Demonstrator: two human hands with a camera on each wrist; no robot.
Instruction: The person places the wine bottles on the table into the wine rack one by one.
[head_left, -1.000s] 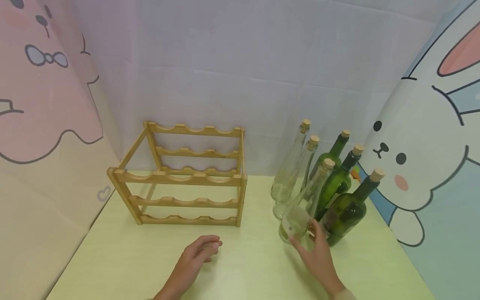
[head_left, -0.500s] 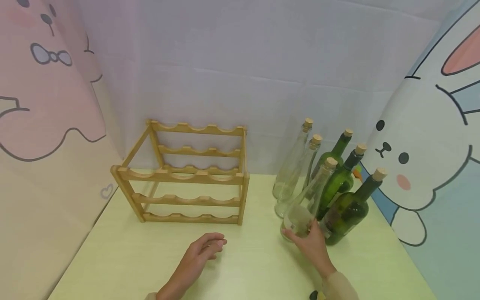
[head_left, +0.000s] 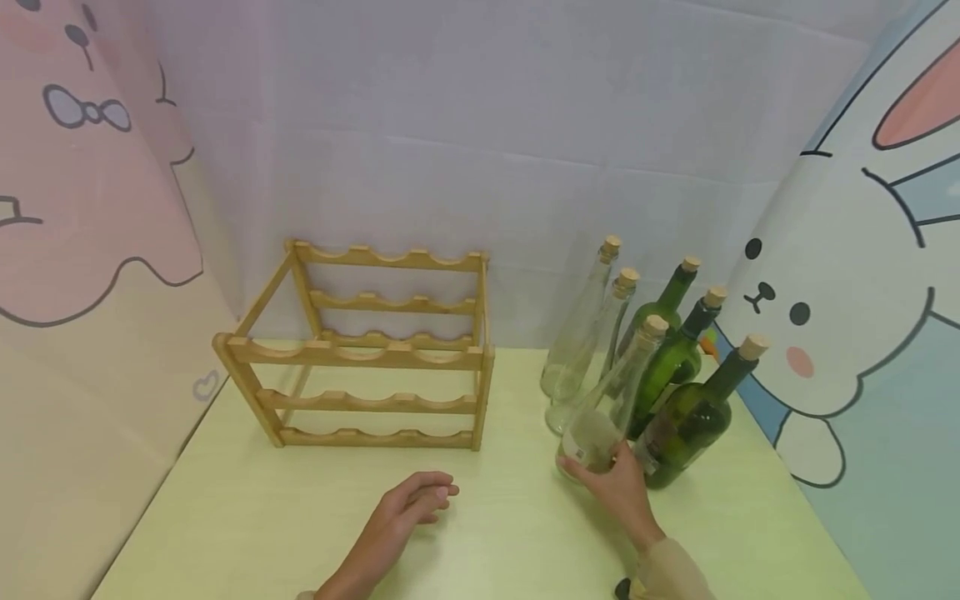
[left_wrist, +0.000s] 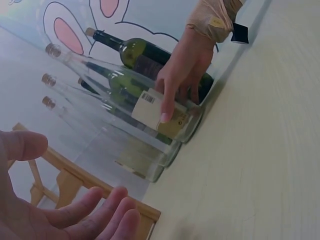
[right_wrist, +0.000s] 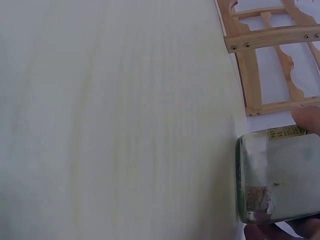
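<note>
My right hand (head_left: 622, 492) grips the lower body of a clear glass bottle (head_left: 611, 408), thumb on its left and fingers on its right. This bottle stands upright on the table, corked, with a pale label that faces the left wrist view. In the right wrist view the bottle's base (right_wrist: 280, 175) shows between the thumb (right_wrist: 307, 118) and the fingers. My left hand (head_left: 401, 517) holds nothing, its fingers relaxed above the table in front of a wooden bottle rack (head_left: 360, 356).
Behind the gripped bottle stand two more clear corked bottles (head_left: 573, 358). Three green corked bottles, the nearest a dark green bottle (head_left: 690, 425), crowd its right side. White cloth (head_left: 450, 167) hangs behind the table (head_left: 510, 533). A small black object (head_left: 622, 588) shows by the right sleeve.
My right hand has moved in around the clear bottle's lower body, its thumb now against the left side. My left hand has shifted slightly right. The rack and bottles have stayed in place.
</note>
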